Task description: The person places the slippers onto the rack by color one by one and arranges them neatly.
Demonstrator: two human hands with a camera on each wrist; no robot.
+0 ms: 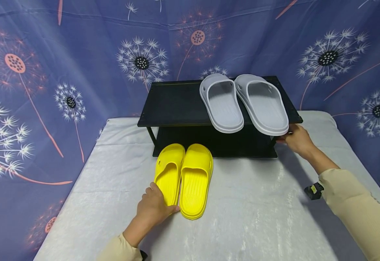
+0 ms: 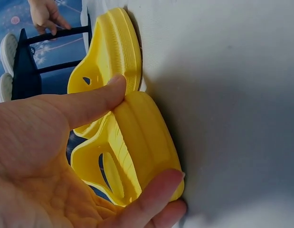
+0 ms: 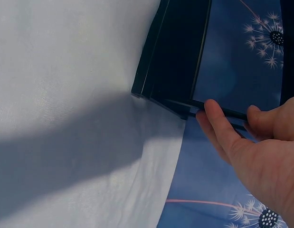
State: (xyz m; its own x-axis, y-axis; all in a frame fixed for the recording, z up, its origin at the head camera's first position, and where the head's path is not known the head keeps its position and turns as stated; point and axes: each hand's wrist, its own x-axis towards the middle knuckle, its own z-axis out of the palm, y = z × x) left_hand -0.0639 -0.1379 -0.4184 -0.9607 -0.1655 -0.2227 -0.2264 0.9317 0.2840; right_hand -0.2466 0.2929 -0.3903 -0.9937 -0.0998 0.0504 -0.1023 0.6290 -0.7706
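Observation:
A pair of yellow slippers stands side by side on the white cloth in front of a black two-tier shoe rack [image 1: 173,105]. My left hand [image 1: 152,208] grips the left yellow slipper [image 1: 171,157] at its heel, thumb on one side and fingers on the other, as the left wrist view shows. The right yellow slipper [image 1: 194,194] is close beside it, toe toward the rack. At the rack's right end, my right hand [image 1: 298,141] pinches a thin side bar [image 3: 222,111] between thumb and fingers. Two grey slippers, one left [image 1: 224,116] and one right [image 1: 269,119], sit on the top shelf.
The white cloth [image 1: 242,203] covers the surface under the rack. Behind and at both sides hangs a blue curtain [image 1: 95,65] with dandelion prints. The rack's lower shelf [image 1: 232,146] lies near the cloth.

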